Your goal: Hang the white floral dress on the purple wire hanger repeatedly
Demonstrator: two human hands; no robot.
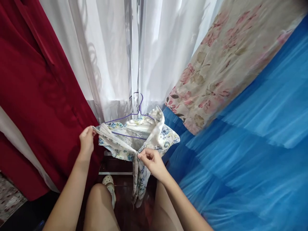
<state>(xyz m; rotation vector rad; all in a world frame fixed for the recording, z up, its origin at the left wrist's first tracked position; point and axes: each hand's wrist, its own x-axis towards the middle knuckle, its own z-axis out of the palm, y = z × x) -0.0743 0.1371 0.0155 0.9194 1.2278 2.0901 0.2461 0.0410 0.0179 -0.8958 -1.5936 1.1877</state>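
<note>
A white garment with a blue floral print (125, 154) hangs on a purple hanger (140, 110), its front spread apart. My left hand (86, 138) pinches the garment's edge at its left end. Near the middle of the front, my right hand (152, 162) pinches the fabric edge between thumb and fingers. The hanger's lower bar shows through the opening between both hands. Below my right hand, the rest of the cloth dangles in narrow folds. What kind of garment it is I cannot tell.
White curtains (106, 57) hang behind the hanger. A red curtain (48, 96) is on the left; pink-flowered cloth (204, 89) and blue ruffled fabric (240, 154) fill the right. My legs and a light clog (108, 181) are below, over a dark floor (125, 192).
</note>
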